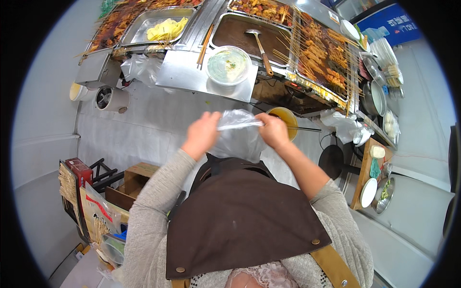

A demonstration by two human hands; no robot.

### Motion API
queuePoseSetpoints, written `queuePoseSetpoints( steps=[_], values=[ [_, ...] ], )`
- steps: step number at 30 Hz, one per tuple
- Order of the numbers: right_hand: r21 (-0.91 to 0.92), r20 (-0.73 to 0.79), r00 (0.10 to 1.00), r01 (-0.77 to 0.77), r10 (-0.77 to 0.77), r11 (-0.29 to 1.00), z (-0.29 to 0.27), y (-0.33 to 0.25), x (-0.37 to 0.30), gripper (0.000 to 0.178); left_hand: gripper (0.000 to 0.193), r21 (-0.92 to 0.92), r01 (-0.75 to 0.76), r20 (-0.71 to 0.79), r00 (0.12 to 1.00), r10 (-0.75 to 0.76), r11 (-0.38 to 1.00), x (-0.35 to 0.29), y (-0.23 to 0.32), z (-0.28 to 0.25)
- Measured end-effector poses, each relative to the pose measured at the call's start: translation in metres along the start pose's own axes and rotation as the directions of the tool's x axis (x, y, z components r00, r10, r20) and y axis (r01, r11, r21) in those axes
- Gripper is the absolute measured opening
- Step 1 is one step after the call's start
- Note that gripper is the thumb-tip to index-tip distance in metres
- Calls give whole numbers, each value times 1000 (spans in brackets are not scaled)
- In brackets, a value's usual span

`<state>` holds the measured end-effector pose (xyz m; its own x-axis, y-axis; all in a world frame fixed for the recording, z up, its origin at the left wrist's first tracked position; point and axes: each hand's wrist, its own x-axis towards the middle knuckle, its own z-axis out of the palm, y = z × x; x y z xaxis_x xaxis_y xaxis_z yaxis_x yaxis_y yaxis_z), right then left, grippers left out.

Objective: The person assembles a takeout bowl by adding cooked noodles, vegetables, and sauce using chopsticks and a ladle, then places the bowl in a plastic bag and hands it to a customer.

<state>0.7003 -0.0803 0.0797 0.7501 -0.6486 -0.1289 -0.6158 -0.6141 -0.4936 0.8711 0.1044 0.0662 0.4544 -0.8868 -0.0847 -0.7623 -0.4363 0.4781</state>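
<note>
A thin clear plastic bag (pixel 239 140) hangs in front of my apron, stretched between both hands at its top edge. My left hand (pixel 202 133) is closed on the left end of that edge. At the other end my right hand (pixel 273 129) pinches the bag. Beyond the hands, on the steel counter, stands a round white bowl (pixel 228 66) holding something pale with green bits. Wooden chopsticks (pixel 205 46) lie to its left. To its right a ladle (pixel 262 53) with a wooden handle rests across a tray of brown broth (pixel 230 34).
Skewers fill the tray (pixel 317 57) at the right, their sticks jutting over its edges. A steel tray (pixel 139 34) at the left holds yellow slices (pixel 167 30). Below the counter are a yellow bucket (pixel 286 120) and a white bin (pixel 113 99). Cardboard boxes (pixel 139 175) stand at the left.
</note>
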Motion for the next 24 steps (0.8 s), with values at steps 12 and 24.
queuePoseSetpoints(
  steps=[12,24],
  values=[
    [56,833,552,-135,28,989,8,34,-48,38,21,-373,503,20,845,-535,780,-65,-70,33],
    [866,372,910,-411,182,286,28,24,184,64,36,-620,340,92,927,-365,707,-9,-60,-28]
  ],
)
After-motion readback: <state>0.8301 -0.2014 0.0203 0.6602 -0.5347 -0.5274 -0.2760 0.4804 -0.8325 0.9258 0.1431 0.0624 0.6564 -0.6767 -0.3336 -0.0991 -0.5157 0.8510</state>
